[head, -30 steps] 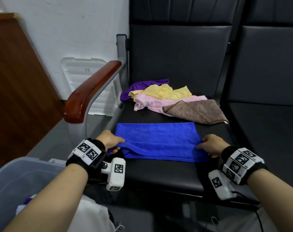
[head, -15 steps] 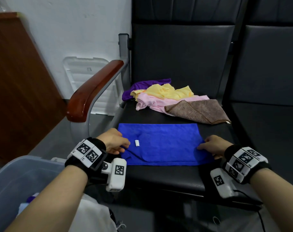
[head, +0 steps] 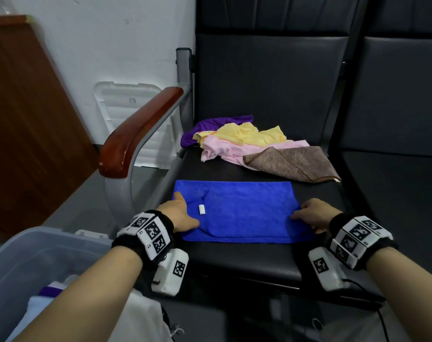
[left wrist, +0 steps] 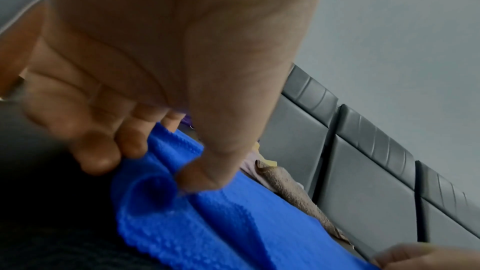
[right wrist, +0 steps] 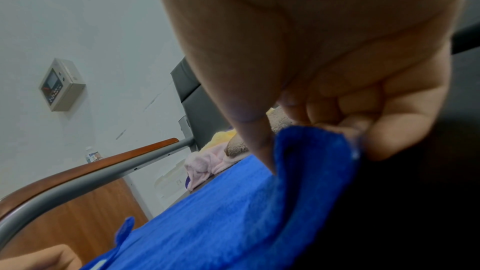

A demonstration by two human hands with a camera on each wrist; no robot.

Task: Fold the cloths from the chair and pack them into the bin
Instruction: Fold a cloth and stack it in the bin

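A blue cloth [head: 244, 211] lies folded flat on the black chair seat [head: 244, 257], with a small white tag [head: 201, 209] showing near its left end. My left hand [head: 179, 214] pinches the cloth's left edge [left wrist: 161, 184] between thumb and fingers. My right hand [head: 313, 214] pinches the right edge [right wrist: 317, 151] the same way. Behind it sits a loose pile: a purple cloth [head: 210, 127], a yellow cloth [head: 249, 135], a pink cloth [head: 229, 150] and a brown cloth [head: 294, 162]. The clear bin [head: 20, 250] stands at lower left and holds white and purple fabric.
A wooden armrest [head: 138, 129] on a grey metal frame borders the seat's left side. A white bin lid [head: 126, 104] leans against the wall behind it. A brown wooden panel [head: 25, 119] stands at far left. A second black seat [head: 395, 193] adjoins on the right.
The near layer of the blue cloth has been drawn back toward me, uncovering the white tag and making the cloth deeper front to back. Both hands stayed at its ends.
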